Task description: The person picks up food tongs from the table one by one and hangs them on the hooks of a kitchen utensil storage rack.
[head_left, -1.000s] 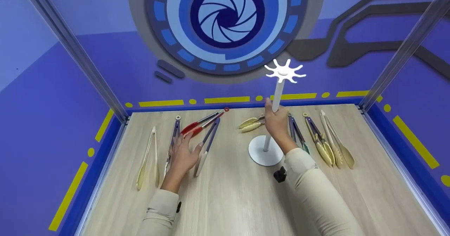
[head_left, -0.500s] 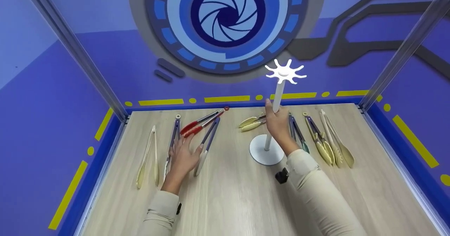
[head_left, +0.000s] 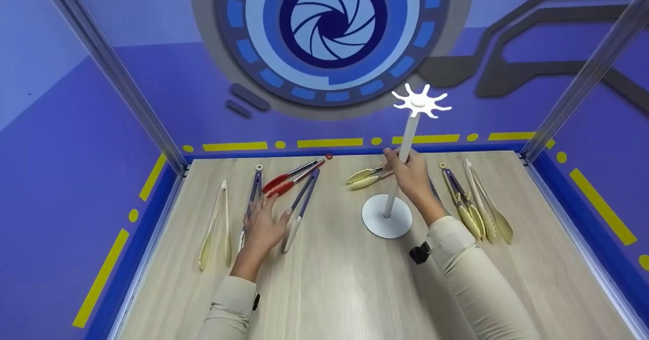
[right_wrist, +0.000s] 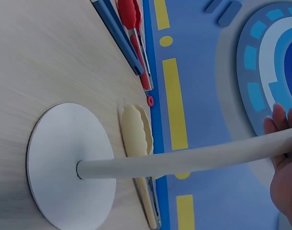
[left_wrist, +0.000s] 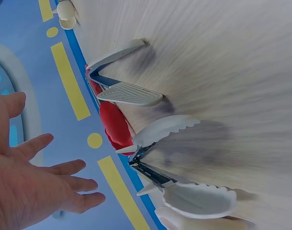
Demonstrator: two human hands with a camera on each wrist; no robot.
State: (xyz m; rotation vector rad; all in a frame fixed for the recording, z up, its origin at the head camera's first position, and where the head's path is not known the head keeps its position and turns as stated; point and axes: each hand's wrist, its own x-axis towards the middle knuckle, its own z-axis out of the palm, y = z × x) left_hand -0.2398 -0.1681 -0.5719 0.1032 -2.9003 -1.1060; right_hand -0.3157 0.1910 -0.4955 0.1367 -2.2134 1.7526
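A white upright hook stand [head_left: 387, 216] has a round base and a spoked, hook-like top. My right hand [head_left: 413, 178] loosely holds its pole, thumb across the near side; in the right wrist view its fingers [right_wrist: 280, 116] lie behind the pole [right_wrist: 194, 158]. My left hand [head_left: 264, 226], fingers spread and holding nothing, hovers over white-headed tongs with a purple handle [head_left: 256, 180]. Beside it lie red tongs [head_left: 289, 180] and purple-handled tongs with pale tips [head_left: 302, 208]. Cream tongs [head_left: 362, 179] lie behind the stand, partly covered by my right hand.
Pale tongs [head_left: 225, 218] lie at the far left. Yellow-tipped tongs [head_left: 466, 208] and beige tongs [head_left: 494, 211] lie side by side at the right. A blue-purple wall [head_left: 334, 127] rises behind the wooden table [head_left: 324, 289], and metal posts [head_left: 583, 81] stand at its back corners.
My right hand has shifted slightly right and turned on the pole, now covering most of the tongs with a green tip. The stand's base and my left hand have barely moved.
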